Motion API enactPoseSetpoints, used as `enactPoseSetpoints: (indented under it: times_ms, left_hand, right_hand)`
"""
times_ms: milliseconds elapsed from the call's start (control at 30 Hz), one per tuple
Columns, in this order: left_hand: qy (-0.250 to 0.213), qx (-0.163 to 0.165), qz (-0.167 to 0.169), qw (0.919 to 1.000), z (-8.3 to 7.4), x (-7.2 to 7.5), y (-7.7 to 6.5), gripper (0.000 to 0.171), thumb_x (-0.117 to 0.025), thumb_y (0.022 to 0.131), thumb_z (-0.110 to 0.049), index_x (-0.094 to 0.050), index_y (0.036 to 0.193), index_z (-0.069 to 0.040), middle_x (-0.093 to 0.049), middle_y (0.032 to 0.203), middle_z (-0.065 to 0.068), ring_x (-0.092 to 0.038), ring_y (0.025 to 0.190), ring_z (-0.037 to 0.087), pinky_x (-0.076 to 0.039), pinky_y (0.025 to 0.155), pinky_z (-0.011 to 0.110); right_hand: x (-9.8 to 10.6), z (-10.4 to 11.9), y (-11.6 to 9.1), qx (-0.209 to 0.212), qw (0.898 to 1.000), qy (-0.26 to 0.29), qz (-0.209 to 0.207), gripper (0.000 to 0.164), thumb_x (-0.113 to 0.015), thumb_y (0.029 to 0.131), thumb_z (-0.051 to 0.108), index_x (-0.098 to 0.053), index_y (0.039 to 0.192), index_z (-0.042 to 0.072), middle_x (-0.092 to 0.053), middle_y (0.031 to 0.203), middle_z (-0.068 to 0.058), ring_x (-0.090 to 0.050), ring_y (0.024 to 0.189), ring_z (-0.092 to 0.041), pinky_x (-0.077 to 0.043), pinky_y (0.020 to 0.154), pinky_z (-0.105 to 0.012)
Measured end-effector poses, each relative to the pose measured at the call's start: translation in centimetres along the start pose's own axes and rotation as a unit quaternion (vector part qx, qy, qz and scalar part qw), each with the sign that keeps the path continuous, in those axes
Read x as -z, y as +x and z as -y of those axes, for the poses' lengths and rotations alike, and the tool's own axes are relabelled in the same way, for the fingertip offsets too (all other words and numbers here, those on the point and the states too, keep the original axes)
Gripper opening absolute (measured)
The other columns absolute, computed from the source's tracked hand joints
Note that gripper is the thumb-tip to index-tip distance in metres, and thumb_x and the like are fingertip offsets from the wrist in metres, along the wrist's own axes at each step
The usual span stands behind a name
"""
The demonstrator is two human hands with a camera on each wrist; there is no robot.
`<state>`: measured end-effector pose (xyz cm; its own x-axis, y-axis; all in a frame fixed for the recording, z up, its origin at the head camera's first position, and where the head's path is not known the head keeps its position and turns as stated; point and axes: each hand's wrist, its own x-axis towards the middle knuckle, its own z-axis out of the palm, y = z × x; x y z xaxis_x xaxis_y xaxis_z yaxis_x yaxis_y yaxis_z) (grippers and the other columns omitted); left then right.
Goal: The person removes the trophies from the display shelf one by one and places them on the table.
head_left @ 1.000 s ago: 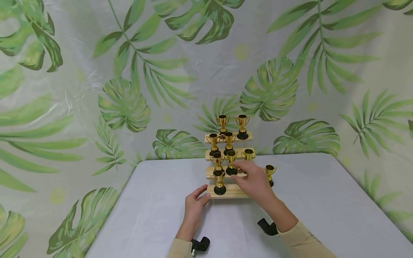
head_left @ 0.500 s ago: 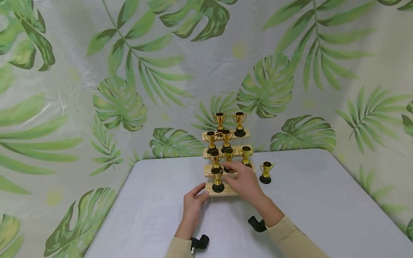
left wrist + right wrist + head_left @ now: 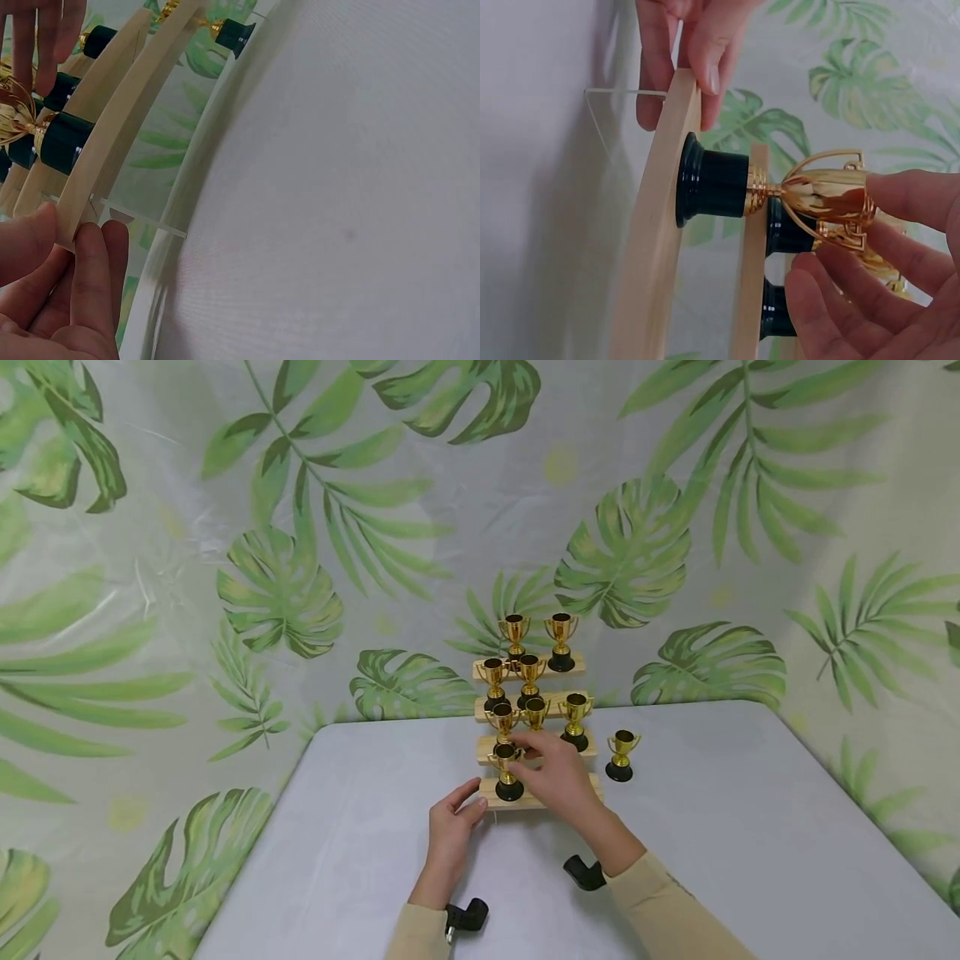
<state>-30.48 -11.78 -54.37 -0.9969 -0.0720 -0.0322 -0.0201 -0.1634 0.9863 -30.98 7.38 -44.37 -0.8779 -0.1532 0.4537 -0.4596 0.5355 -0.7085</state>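
Note:
A tiered wooden display shelf (image 3: 532, 802) bears several small gold trophy cups with black bases. With thumb and fingers, my left hand (image 3: 448, 831) grips the left end of its lowest board (image 3: 112, 139). On that board one trophy (image 3: 718, 184) stands upright near the left end. My right hand (image 3: 558, 777) reaches over from the right, its thumb (image 3: 915, 195) and fingertips pinching this trophy's gold cup at the rim. Its other fingers spread loosely below in the right wrist view. The right part of the lowest board carries no trophy.
Another trophy (image 3: 620, 756) stands on the white table (image 3: 720, 827) to the right of the shelf. More trophies, such as one at the right of the second tier (image 3: 575, 724), fill the upper boards. A leaf-print curtain (image 3: 420, 552) hangs behind the table.
My right hand has moved left and slightly down, from the second tier's front to the lowest board's trophy. The trophy on the table has come fully into view. My left hand stays put.

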Motion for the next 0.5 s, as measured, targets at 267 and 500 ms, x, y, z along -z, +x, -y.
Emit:
enactPoseSetpoints:
  times_ms: [267, 500]
  left_hand:
    - [-0.009, 0.005, 0.011, 0.9999, -0.1, 0.1, 0.1, 0.043, -0.069, 0.094, -0.004, -0.061, 0.137, -0.001, -0.054, 0.144, 0.017, -0.064, 0.113, 0.022, -0.055, 0.093, 0.036]
    - [0.002, -0.001, 0.018, 0.9998, -2.3, -0.3, -1.2, 0.043, -0.067, 0.095, -0.001, -0.058, 0.137, 0.005, -0.053, 0.143, 0.022, -0.065, 0.112, 0.024, -0.055, 0.092, 0.038]
  right_hand:
    - [-0.5, 0.4, 0.4, -0.024, 1.000, -0.010, 0.003, 0.037, -0.081, 0.087, 0.020, -0.072, 0.123, 0.015, -0.071, 0.110, -0.001, -0.069, 0.090, -0.021, -0.057, 0.071, -0.036]
    - [-0.9, 0.4, 0.7, -0.022, 1.000, -0.011, 0.005, 0.037, -0.082, 0.086, 0.021, -0.073, 0.121, 0.015, -0.072, 0.106, 0.001, -0.068, 0.087, -0.016, -0.056, 0.067, -0.032]
